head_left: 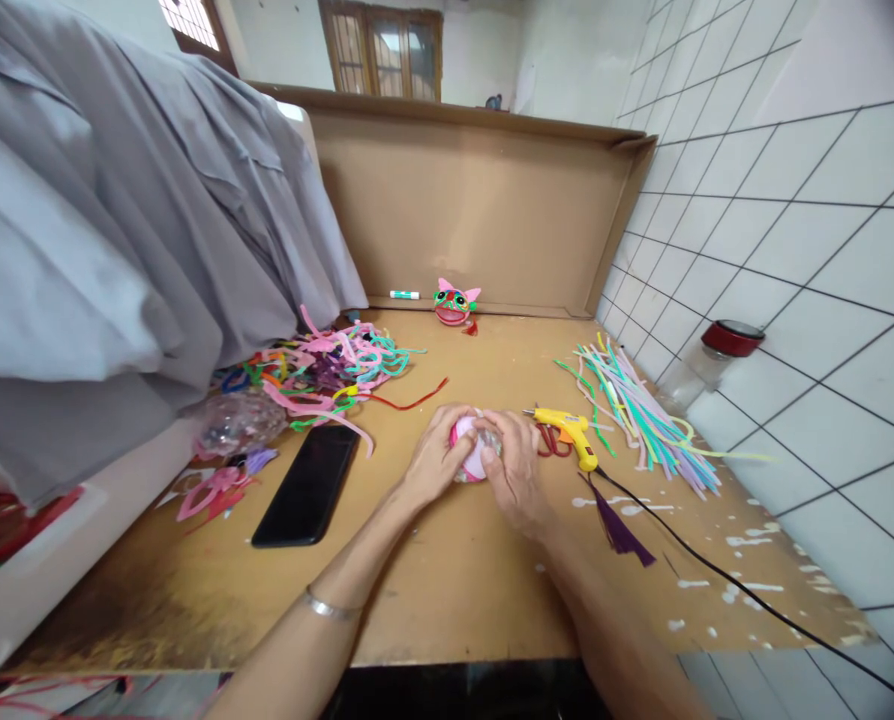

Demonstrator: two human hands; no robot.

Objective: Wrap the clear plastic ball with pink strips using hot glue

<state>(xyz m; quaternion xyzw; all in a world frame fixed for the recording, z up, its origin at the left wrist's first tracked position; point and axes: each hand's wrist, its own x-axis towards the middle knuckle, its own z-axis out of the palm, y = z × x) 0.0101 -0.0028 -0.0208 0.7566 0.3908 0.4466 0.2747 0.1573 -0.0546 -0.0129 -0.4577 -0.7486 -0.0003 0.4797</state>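
Near the table's middle, a small round pink and white object (474, 460) with a shiny, see-through patch on its right side lies between my two hands. My left hand (439, 452) curls around its left side, thumb across the front. From the right, my right hand (516, 472) closes on it, with the thumb on the near face. Fingers cover much of the object, so its exact kind is hidden. Just right of my right hand lies a yellow hot glue gun (567, 428), beside red-handled scissors (552, 442) and a dark purple tassel (621, 525).
A black phone (308, 488) lies left, near a heap of colourful pipe cleaners (334, 360). More pipe cleaners (646, 410) and a red-lidded jar (706, 370) are along the tiled wall. A small animal-face ornament (454, 304) and marker (404, 295) sit before the cardboard (477, 210).
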